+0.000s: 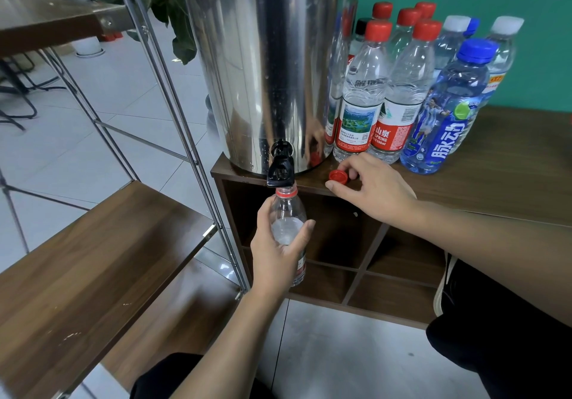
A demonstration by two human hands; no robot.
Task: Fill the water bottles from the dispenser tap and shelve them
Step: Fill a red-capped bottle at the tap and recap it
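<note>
- Left hand [278, 244] is wrapped round the clear plastic water bottle with the red neck ring [289, 228], thumb on one side and fingers curled round the other, holding it upright in front of the open cabinet.
- The bottle's open mouth sits right under the black plastic tap [281, 166], which juts from the foot of the tall shiny steel dispenser drum [266, 58]. Whether water is running, I cannot tell.
- Inside the bottle there's a pale patch about halfway down; the level is hard to read.
- Over at 3 o'clock from the tap, the right hand [374, 188] rests on the dark wooden cabinet top [495, 182], its fingertips curled narrowly on a small red screw cap [338, 175].
- That cap lies on the wood just beside the drum's base, at 12 o'clock from the knuckles.
- At 1 o'clock from the right hand stands a cluster of capped bottles [411, 58]: several clear ones with red caps, two with white caps at the back.
- Front right of the cluster, a blue-tinted bottle with a blue cap and a footballer label [448, 104] stands touching its neighbour.
- At 9 o'clock from the tap, a metal-framed rack with brown wooden shelves [93, 259] stands close to the cabinet.
- Below the cabinet top, open wooden cubbyholes [365, 244] show behind both forearms.
</note>
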